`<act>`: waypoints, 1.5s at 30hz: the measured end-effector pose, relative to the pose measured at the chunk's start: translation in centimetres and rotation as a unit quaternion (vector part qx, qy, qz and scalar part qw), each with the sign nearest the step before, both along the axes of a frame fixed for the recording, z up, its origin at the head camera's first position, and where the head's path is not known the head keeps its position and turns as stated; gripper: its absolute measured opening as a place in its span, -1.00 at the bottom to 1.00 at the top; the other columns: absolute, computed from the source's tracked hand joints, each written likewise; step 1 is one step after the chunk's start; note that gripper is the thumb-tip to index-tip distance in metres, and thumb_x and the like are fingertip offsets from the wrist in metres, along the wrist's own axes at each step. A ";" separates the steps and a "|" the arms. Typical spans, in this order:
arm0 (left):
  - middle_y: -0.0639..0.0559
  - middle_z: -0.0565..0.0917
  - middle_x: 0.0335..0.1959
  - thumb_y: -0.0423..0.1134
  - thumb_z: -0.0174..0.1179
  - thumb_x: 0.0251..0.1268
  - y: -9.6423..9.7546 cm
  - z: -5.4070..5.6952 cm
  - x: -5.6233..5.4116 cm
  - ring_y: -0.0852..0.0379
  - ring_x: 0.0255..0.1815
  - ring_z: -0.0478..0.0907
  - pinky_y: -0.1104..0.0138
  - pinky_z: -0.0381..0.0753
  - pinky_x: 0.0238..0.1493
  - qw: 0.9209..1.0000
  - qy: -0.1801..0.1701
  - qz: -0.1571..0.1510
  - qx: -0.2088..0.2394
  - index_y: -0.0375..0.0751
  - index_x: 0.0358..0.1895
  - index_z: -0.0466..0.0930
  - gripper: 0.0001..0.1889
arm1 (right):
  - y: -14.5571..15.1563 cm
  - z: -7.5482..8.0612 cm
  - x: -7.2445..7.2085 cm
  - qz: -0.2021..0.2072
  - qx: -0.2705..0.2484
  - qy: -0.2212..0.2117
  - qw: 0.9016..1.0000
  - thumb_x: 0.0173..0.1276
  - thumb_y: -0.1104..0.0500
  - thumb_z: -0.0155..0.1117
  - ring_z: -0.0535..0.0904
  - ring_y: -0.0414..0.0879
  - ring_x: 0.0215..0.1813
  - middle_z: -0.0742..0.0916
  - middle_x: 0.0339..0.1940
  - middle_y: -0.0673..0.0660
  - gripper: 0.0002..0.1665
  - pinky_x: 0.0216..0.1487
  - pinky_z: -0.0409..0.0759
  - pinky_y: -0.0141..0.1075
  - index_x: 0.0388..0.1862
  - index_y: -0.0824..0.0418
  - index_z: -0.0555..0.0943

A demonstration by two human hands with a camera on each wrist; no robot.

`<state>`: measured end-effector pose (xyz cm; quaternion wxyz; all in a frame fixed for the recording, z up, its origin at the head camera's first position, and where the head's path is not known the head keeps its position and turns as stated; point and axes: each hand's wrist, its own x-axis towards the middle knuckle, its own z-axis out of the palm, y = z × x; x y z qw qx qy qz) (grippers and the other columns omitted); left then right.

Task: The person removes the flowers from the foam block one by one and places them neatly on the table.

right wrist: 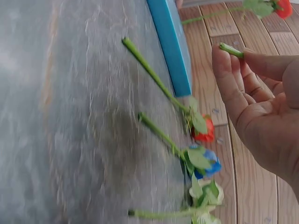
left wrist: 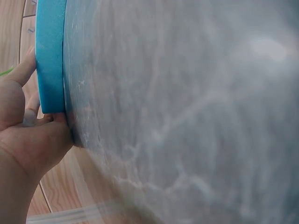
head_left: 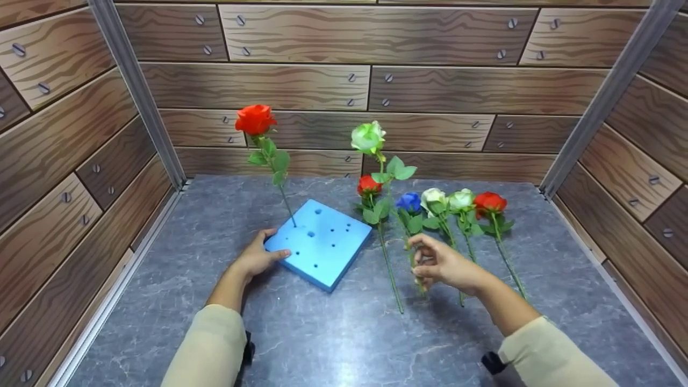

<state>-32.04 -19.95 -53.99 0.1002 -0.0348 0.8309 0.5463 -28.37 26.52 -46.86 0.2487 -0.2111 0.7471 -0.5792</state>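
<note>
My left hand (head_left: 257,259) grips the near left corner of a blue foam block (head_left: 344,236), its thumb on top and the fingers at the side. In the left wrist view the foam block (left wrist: 50,60) is edge-on beside that hand. A red rose (head_left: 256,119) stands in one of the block's holes, leaning a little. My right hand (head_left: 442,269) pinches the lower stem of a green-and-white rose (head_left: 368,137), raised above the table, right of the block. The cut end of its stem (right wrist: 231,50) shows between thumb and fingers in the right wrist view.
On the grey marbled table (head_left: 301,344), right of the block, lie a red rose (head_left: 369,185), a blue rose (head_left: 409,202), two whitish roses (head_left: 433,200) and another red rose (head_left: 490,203). Wood-patterned walls (head_left: 322,86) enclose the back and sides.
</note>
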 end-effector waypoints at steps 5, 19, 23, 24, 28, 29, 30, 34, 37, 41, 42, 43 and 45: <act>-0.41 0.07 0.78 -0.07 0.40 0.50 0.0 0.1 0.0 -0.39 0.81 -0.03 -0.21 0.04 0.79 1.000 -0.004 -0.002 -0.005 -0.18 0.72 0.12 -0.11 | 2.0 0.0 0.4 -0.002 0.024 -0.009 1.000 0.56 0.40 0.29 0.68 -0.11 -0.26 0.56 -0.10 0.07 -0.40 -0.21 0.83 -0.21 0.47 0.24 0.31; -0.39 0.06 0.78 -0.03 0.42 0.50 0.2 0.3 0.1 -0.39 0.81 -0.03 -0.21 0.06 0.79 1.000 -0.002 -0.005 -0.008 -0.16 0.73 0.12 -0.10 | 9.0 -1.1 1.7 0.008 0.024 -0.025 0.999 0.56 0.37 0.29 0.68 -0.14 -0.25 0.55 -0.12 0.04 -0.40 -0.20 0.82 -0.22 0.46 0.21 0.30; -0.38 0.07 0.78 -0.03 0.42 0.50 0.3 0.4 0.2 -0.38 0.82 -0.03 -0.22 0.05 0.79 1.000 -0.002 -0.005 -0.010 -0.14 0.72 0.13 -0.11 | 11.2 -1.3 2.3 0.003 0.027 -0.026 0.999 0.55 0.37 0.28 0.69 -0.13 -0.23 0.55 -0.11 0.04 -0.41 -0.17 0.83 -0.20 0.44 0.09 0.34; -0.38 0.08 0.78 -0.03 0.42 0.50 0.4 0.4 0.2 -0.38 0.81 -0.03 -0.22 0.05 0.79 1.000 -0.001 -0.006 -0.010 -0.14 0.72 0.14 -0.11 | 11.8 -1.3 2.4 -0.001 0.030 -0.027 0.999 0.56 0.36 0.28 0.69 -0.14 -0.22 0.55 -0.11 0.04 -0.42 -0.16 0.83 -0.19 0.43 0.04 0.36; -0.39 0.09 0.77 -0.04 0.43 0.48 0.6 0.3 0.0 -0.38 0.81 -0.02 -0.22 0.05 0.79 1.000 0.003 -0.007 -0.008 -0.15 0.72 0.16 -0.11 | 14.5 -1.1 3.0 -0.011 0.034 -0.025 0.999 0.58 0.37 0.25 0.70 -0.14 -0.20 0.55 -0.11 0.02 -0.43 -0.17 0.83 -0.19 0.40 -0.09 0.39; -0.39 0.10 0.77 -0.05 0.43 0.48 0.6 0.3 0.0 -0.38 0.81 -0.01 -0.21 0.05 0.79 1.000 0.003 -0.006 -0.008 -0.15 0.71 0.16 -0.12 | 15.1 -1.1 3.1 -0.012 0.035 -0.022 0.999 0.58 0.37 0.24 0.70 -0.14 -0.19 0.55 -0.12 0.01 -0.43 -0.17 0.83 -0.20 0.40 -0.10 0.39; -0.38 0.10 0.77 -0.05 0.43 0.48 0.6 0.2 -0.1 -0.37 0.81 -0.01 -0.21 0.05 0.79 1.000 0.003 -0.006 -0.009 -0.14 0.71 0.17 -0.12 | 15.7 -1.0 3.2 -0.012 0.034 -0.018 0.999 0.59 0.37 0.23 0.70 -0.15 -0.19 0.55 -0.12 0.01 -0.44 -0.18 0.83 -0.20 0.39 -0.11 0.39; -0.38 0.11 0.77 -0.07 0.44 0.47 0.6 0.1 -0.2 -0.37 0.81 0.00 -0.21 0.05 0.79 1.000 0.005 -0.002 -0.010 -0.14 0.70 0.18 -0.13 | 18.0 -1.0 3.7 -0.013 0.035 -0.004 0.999 0.63 0.38 0.19 0.71 -0.16 -0.17 0.56 -0.12 0.00 -0.44 -0.20 0.83 -0.22 0.38 -0.17 0.41; -0.39 0.11 0.77 -0.07 0.44 0.48 0.6 0.0 -0.2 -0.38 0.81 0.00 -0.21 0.05 0.79 1.000 0.005 -0.004 -0.010 -0.15 0.71 0.18 -0.13 | 19.6 -1.1 4.0 -0.019 0.033 -0.002 0.999 0.64 0.40 0.14 0.72 -0.17 -0.16 0.57 -0.13 -0.03 -0.42 -0.21 0.83 -0.23 0.37 -0.22 0.42; -0.39 0.10 0.77 -0.05 0.43 0.49 0.5 0.0 -0.1 -0.38 0.81 -0.01 -0.23 0.05 0.78 1.000 0.002 -0.003 -0.010 -0.15 0.71 0.16 -0.12 | 21.5 -1.5 4.4 -0.033 0.037 -0.007 0.999 0.67 0.38 0.12 0.71 -0.20 -0.16 0.55 -0.12 -0.07 -0.44 -0.20 0.81 -0.24 0.37 -0.23 0.41; -0.38 0.10 0.77 -0.05 0.43 0.49 0.5 0.0 -0.1 -0.38 0.81 -0.01 -0.22 0.04 0.79 1.000 0.000 -0.002 -0.010 -0.15 0.71 0.16 -0.12 | 21.9 -1.6 4.4 -0.036 0.038 -0.010 0.999 0.67 0.38 0.11 0.70 -0.20 -0.16 0.55 -0.12 -0.07 -0.44 -0.19 0.81 -0.24 0.37 -0.24 0.41; -0.39 0.10 0.77 -0.05 0.43 0.49 0.5 0.0 -0.1 -0.38 0.81 -0.02 -0.23 0.04 0.79 1.000 -0.001 -0.003 -0.010 -0.16 0.71 0.16 -0.12 | 22.3 -1.7 4.6 -0.039 0.041 -0.014 0.998 0.68 0.37 0.11 0.69 -0.22 -0.16 0.55 -0.11 -0.08 -0.45 -0.18 0.80 -0.25 0.36 -0.26 0.41; -0.38 0.09 0.77 -0.04 0.43 0.49 0.5 0.0 -0.1 -0.38 0.81 -0.02 -0.23 0.04 0.78 1.000 -0.002 -0.004 -0.009 -0.15 0.71 0.15 -0.12 | 23.2 -1.9 4.8 -0.043 0.043 -0.017 0.998 0.70 0.35 0.10 0.68 -0.23 -0.15 0.55 -0.10 -0.10 -0.46 -0.18 0.80 -0.25 0.36 -0.27 0.41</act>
